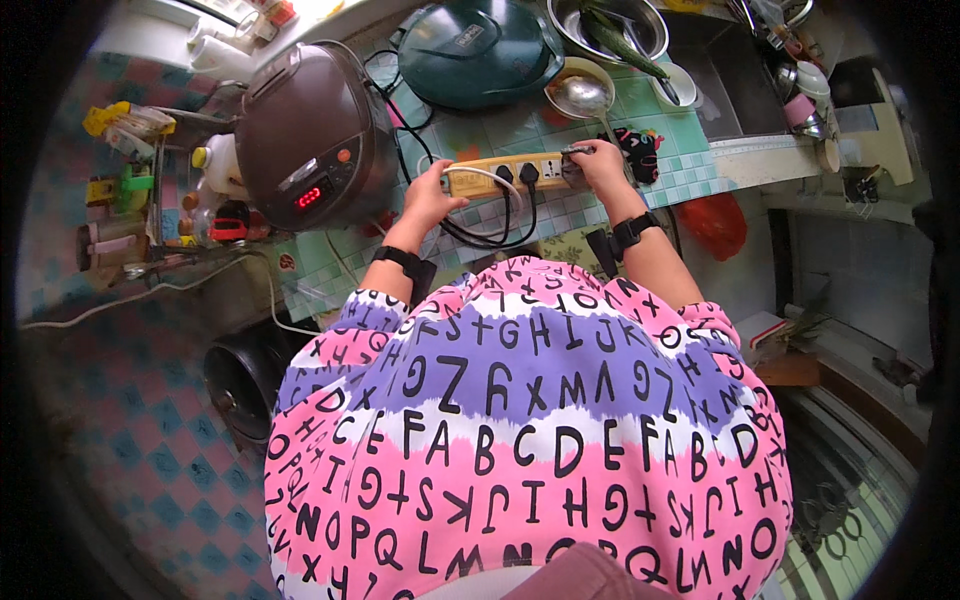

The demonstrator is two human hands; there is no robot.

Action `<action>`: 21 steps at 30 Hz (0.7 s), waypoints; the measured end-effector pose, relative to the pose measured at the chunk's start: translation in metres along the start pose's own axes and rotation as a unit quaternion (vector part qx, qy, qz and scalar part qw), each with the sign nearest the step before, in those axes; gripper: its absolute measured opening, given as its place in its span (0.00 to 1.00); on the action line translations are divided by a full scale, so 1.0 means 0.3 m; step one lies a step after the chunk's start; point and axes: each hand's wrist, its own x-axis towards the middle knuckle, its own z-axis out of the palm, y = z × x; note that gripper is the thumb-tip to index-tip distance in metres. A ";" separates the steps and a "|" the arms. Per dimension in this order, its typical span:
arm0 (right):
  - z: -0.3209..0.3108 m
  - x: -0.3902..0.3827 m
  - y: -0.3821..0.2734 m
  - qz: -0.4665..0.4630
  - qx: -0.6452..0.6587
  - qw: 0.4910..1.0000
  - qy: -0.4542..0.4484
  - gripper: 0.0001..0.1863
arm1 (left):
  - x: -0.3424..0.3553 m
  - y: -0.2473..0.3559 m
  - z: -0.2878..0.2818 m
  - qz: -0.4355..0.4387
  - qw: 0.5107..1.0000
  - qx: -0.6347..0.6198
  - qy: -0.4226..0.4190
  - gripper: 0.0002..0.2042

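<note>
A yellow power strip (515, 176) lies across the tiled counter in front of me. My left hand (432, 200) grips its left end, thumb and fingers around it, beside a white cable (480, 167). Two black plugs (528, 174) sit in its sockets, their cords looping down toward me. At the right end, my right hand (603, 168) is closed on a small greyish thing (573, 168) pressed against the strip. Its kind is unclear, as the fingers partly cover it. A dark patterned cloth (640, 155) lies just right of that hand.
A brown rice cooker (310, 140) with a lit red display stands left. Behind the strip sit a dark green lidded appliance (475, 50), a ladle (582, 95) and a metal bowl (650, 25) with a cucumber. A sink (735, 75) is at right; a red bag (712, 225) hangs below the counter edge.
</note>
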 end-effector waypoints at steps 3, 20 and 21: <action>-0.034 0.003 0.021 0.007 0.050 0.998 -0.027 0.13 | 0.011 -0.010 0.037 0.014 0.996 0.080 0.038 0.35; 0.087 -0.044 -0.125 -0.180 0.031 0.982 -0.051 0.15 | -0.063 0.136 0.131 0.215 0.961 0.164 0.068 0.30; 0.103 -0.063 -0.116 -0.183 0.040 0.980 -0.060 0.15 | -0.065 0.131 0.135 0.231 0.958 0.145 0.093 0.26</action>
